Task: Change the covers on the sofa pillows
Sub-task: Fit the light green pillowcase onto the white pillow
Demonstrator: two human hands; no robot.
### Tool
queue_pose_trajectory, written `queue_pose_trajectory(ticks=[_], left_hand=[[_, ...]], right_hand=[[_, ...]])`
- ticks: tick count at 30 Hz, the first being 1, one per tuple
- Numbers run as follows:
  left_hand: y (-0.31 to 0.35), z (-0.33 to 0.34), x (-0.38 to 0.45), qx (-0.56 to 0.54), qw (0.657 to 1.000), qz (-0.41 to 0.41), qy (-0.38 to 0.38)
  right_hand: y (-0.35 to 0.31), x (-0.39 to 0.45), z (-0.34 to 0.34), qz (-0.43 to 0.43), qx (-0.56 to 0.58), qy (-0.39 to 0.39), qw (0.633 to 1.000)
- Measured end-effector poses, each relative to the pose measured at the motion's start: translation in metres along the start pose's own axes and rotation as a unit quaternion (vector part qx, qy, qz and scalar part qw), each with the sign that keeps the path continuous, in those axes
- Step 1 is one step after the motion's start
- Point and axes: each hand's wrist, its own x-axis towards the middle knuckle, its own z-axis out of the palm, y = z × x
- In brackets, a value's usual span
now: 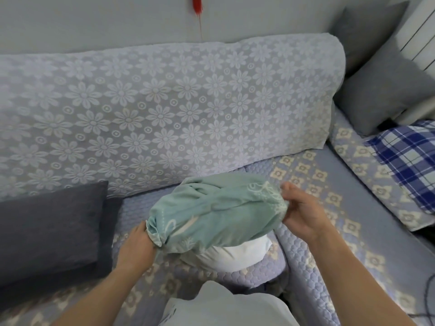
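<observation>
We are in a home living room. A corner sofa (313, 184) wears a quilted lilac seat cover, and a lace flower throw (164, 109) drapes its backrest. Grey cushions (386, 95) and a blue checked pillow (409, 158) lie around, with a white radiator (421, 31) by the wall.

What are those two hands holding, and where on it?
The green pillow cover, half over a white pillow: the left hand grips its bunched left end, the right hand pinches its right end.

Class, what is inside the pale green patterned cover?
A white pillow bulges from under the pale green patterned cover, gripped at both ends by the hands. The pillow's covered part is hidden.
</observation>
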Motion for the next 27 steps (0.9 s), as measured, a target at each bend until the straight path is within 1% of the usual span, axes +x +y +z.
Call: queue_pose_trajectory(ticks=[2, 4, 5, 6, 8, 9, 11, 12, 13, 14, 16, 17, 18, 20, 21, 22, 24, 27], left_hand=[[0.003, -0.004, -0.002, 0.01, 1.0, 0.023, 0.009], [-0.004, -0.002, -0.005, 0.048, 0.994, 0.098, 0.012], [-0.009, -0.001, -0.007, 0.052, 0.99, 0.132, 0.022], [-0.014, 0.004, -0.008, 0.045, 0.985, 0.162, 0.033], [-0.02, 0.004, -0.014, 0.059, 0.975, 0.206, 0.056], [-0.02, 0.003, -0.017, 0.065, 0.972, 0.217, 0.062], [-0.018, -0.001, -0.021, 0.058, 0.969, 0.222, 0.088], [-0.018, -0.002, -0.023, 0.042, 0.969, 0.222, 0.099], [-0.015, -0.006, -0.022, 0.021, 0.973, 0.211, 0.095], [-0.008, -0.011, -0.023, -0.011, 0.979, 0.183, 0.093], [0.004, -0.024, -0.023, -0.096, 0.99, 0.063, 0.078], [0.007, -0.026, -0.022, -0.132, 0.99, 0.006, 0.056], [0.007, -0.025, -0.021, -0.162, 0.986, -0.034, 0.034], [0.001, -0.02, -0.018, -0.185, 0.98, -0.07, 0.001], [-0.006, -0.015, -0.015, -0.215, 0.973, -0.088, -0.003], [-0.012, -0.012, -0.013, -0.269, 0.957, -0.11, 0.002], [-0.015, -0.018, -0.011, -0.377, 0.911, -0.164, 0.027], [-0.007, -0.035, -0.012, -0.49, 0.853, -0.171, 0.044]], right_hand=[[-0.005, 0.002, 0.01, 0.026, 0.013, -0.004, 1.0], [-0.014, 0.006, 0.026, 0.066, 0.008, -0.044, 0.997], [-0.02, 0.008, 0.035, 0.071, -0.025, -0.048, 0.996], [-0.026, 0.011, 0.042, 0.061, -0.085, -0.042, 0.994], [-0.037, 0.017, 0.057, -0.031, -0.228, 0.002, 0.973], [-0.043, 0.018, 0.065, -0.089, -0.262, 0.017, 0.961], [-0.055, 0.017, 0.08, -0.162, -0.256, 0.012, 0.953], [-0.058, 0.016, 0.088, -0.173, -0.226, -0.005, 0.959], [-0.061, 0.015, 0.092, -0.173, -0.183, -0.021, 0.967], [-0.063, 0.015, 0.096, -0.167, -0.139, -0.038, 0.975], [-0.064, 0.015, 0.1, -0.15, -0.092, -0.06, 0.983], [-0.065, 0.015, 0.1, -0.141, -0.091, -0.066, 0.984], [-0.065, 0.015, 0.099, -0.137, -0.099, -0.067, 0.983], [-0.066, 0.013, 0.092, -0.133, -0.127, -0.056, 0.981], [-0.066, 0.011, 0.086, -0.132, -0.145, -0.044, 0.98], [-0.066, 0.01, 0.078, -0.131, -0.165, -0.027, 0.977], [-0.066, 0.007, 0.061, -0.13, -0.203, 0.007, 0.97], [-0.063, 0.006, 0.039, -0.128, -0.194, 0.064, 0.971]])
